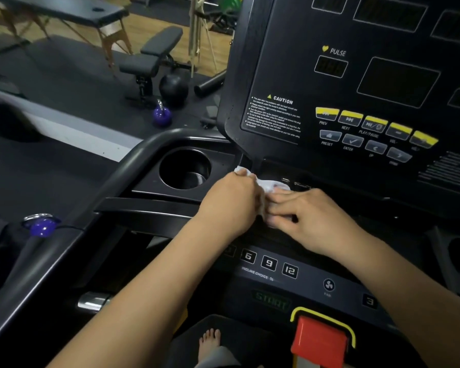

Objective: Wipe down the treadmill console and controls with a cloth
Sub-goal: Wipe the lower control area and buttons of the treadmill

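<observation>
A small white cloth (270, 185) lies bunched on the ledge just under the upright black console panel (361, 83). My left hand (231, 200) grips its left part, fingers curled over it. My right hand (306, 211) comes in from the right and pinches the cloth's lower edge with its fingertips. Both hands meet over the ledge, above the lower control strip (271, 266) with its numbered incline keys. Most of the cloth is hidden under my hands.
A round cup holder (185, 168) sits left of my hands, bordered by the curved black handrail (133, 160). The red safety key (319, 341) is at the bottom. On the gym floor to the left stand a bench (154, 57) and a purple kettlebell (162, 115).
</observation>
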`<state>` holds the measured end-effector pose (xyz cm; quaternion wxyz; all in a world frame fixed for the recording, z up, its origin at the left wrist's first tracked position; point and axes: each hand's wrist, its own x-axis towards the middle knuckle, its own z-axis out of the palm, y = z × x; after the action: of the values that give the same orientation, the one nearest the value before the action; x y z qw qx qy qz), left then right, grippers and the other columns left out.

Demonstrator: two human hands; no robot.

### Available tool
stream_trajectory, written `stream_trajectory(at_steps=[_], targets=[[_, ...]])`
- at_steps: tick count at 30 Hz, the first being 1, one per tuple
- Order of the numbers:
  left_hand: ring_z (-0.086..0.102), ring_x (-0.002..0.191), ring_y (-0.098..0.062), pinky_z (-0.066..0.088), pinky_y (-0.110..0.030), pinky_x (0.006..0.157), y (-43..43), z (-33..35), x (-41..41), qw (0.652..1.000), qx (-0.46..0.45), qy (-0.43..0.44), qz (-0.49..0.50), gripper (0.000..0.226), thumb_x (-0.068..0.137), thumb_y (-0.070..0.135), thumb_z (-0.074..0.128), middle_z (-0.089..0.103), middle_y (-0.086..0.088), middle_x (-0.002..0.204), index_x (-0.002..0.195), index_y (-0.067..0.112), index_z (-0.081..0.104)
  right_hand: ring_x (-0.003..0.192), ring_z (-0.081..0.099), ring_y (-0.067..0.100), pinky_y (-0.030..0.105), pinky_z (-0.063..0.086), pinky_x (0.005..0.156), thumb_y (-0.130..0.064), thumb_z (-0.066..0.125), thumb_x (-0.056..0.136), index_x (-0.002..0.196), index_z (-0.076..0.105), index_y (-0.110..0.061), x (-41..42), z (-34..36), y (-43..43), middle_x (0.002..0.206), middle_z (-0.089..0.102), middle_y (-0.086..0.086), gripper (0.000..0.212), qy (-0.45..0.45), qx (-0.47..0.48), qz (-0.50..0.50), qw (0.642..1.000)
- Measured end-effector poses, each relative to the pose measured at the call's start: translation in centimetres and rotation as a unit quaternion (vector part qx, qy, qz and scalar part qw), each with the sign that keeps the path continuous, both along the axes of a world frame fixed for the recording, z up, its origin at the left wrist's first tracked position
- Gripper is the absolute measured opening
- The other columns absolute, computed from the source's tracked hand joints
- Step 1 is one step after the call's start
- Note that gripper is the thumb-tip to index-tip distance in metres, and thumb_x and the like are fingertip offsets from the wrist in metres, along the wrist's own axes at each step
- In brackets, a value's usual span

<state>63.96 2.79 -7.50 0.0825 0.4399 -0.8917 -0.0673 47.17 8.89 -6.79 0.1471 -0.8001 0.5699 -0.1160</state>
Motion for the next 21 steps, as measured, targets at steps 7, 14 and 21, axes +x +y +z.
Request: stream_trajectory(at_steps=[7,14,21], targets=[[0.065,0.097,-0.028,0.052,-0.041,0.074,1.5,-0.9,3.5,0.996,0.023,0.035,-0.072,0.028,0.089,0.028,0.035,0.059,-0.001,0.113,0.097,0.016,0.058,0.129,0.045,0.0,0.02,0.031,0.114,-0.025,0.071,0.088,0.109,0.075,-0.02,-1.0,-0.1,2.1,0.129,0.063,0.0,0.022,-0.033,0.01,-0.007,0.999],[0.06,0.122,-0.029,0.056,-0.042,0.092,1.3,-0.6,2.0,0.991,-0.025,0.065,-0.116,0.015,0.086,0.011,0.064,0.068,-0.011,0.119,0.098,0.01,0.073,0.131,0.047,0.003,0.031,0.034,0.113,-0.035,0.069,0.088,0.111,0.074,-0.028,-0.6,1.3,1.2,0.139,0.056,-0.008,0.025,0.008,0.033,-0.022,0.999],[-0.027,0.148,-0.028,-0.007,-0.057,0.119,1.6,-0.8,3.0,0.99,0.104,-0.083,-0.035,0.056,0.103,0.049,0.017,-0.019,0.007,0.164,0.157,0.04,0.004,0.133,0.044,0.006,0.015,0.021,0.11,-0.037,0.07,0.087,0.12,0.069,-0.025,0.0,-0.3,1.5,0.137,0.058,-0.006,0.035,-0.01,-0.031,-0.078,0.996]])
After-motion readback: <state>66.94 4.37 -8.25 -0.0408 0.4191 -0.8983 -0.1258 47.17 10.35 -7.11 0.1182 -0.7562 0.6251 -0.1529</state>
